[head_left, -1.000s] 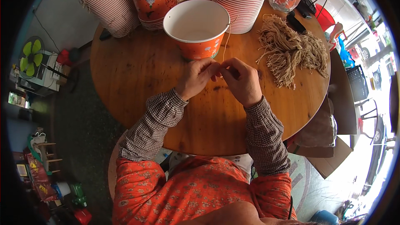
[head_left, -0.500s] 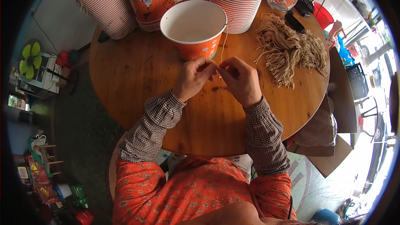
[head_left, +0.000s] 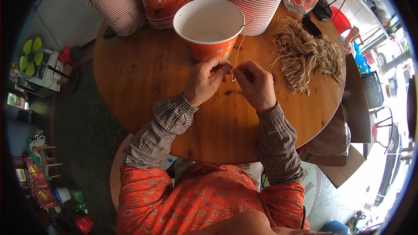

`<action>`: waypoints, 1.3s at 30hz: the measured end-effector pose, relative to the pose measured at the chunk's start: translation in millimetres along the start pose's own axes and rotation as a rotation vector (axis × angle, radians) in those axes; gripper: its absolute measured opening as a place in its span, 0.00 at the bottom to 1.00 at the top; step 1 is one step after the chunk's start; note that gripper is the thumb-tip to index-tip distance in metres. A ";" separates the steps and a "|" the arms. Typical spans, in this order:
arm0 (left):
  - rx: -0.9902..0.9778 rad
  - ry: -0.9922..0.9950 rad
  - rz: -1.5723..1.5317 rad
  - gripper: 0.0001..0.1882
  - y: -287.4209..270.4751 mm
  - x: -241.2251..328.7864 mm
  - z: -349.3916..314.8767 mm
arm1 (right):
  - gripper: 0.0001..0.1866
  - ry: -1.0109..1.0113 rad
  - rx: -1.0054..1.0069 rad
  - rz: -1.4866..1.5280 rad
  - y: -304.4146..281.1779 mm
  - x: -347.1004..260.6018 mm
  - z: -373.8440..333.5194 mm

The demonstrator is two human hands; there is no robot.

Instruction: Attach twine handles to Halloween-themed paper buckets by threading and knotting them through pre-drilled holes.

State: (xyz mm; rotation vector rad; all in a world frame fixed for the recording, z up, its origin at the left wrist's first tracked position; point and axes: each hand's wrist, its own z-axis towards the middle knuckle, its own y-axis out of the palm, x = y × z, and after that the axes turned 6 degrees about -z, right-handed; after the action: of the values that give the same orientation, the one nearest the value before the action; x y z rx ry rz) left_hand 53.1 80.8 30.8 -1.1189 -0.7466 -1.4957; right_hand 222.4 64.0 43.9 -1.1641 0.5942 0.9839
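An orange paper bucket with a white inside (head_left: 209,21) stands upright on the round wooden table in front of my hands. A thin tan cord (head_left: 237,54) runs from the right side of its rim down to my fingers. My left hand (head_left: 206,78) pinches the cord's lower end between thumb and fingertips. Close beside it, my right hand (head_left: 256,83) is closed in a pinch on the same cord, and a small loop of it shows between the two hands. The exact crossing of the cord is too small to make out.
A bundle of tan cords (head_left: 307,56) lies on the table at the right. Tall stacks of nested paper buckets (head_left: 257,0) line the far side, with a short orange stack (head_left: 163,0) among them. Black objects (head_left: 311,26) lie near the bundle. A green-bladed fan (head_left: 30,56) stands at the left.
The view has shifted slightly, so the bucket and stacks appear farther right. My fingertips have moved a little apart, and a small cord loop now shows between them.
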 end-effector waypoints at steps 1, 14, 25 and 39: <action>0.000 0.000 -0.001 0.06 -0.1 -0.7 0.1 | 0.06 0.000 0.000 -0.001 0.1 0.3 0.2; 0.024 0.045 0.057 0.03 1.1 -5.1 0.4 | 0.06 0.033 -0.030 0.013 -1.4 0.6 0.7; 0.285 0.504 0.480 0.11 -10.2 11.6 7.9 | 0.06 0.154 0.014 0.226 -7.7 -4.5 3.4; 0.463 0.575 0.922 0.30 -76.3 2.0 35.1 | 0.06 0.163 0.001 0.224 -7.6 -6.8 1.3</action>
State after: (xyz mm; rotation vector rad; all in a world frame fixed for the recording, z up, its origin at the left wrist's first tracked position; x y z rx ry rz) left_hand -11.7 129.0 53.7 -0.4942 -0.0990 -0.7186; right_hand 225.8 62.5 53.4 -1.2018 0.8698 1.0838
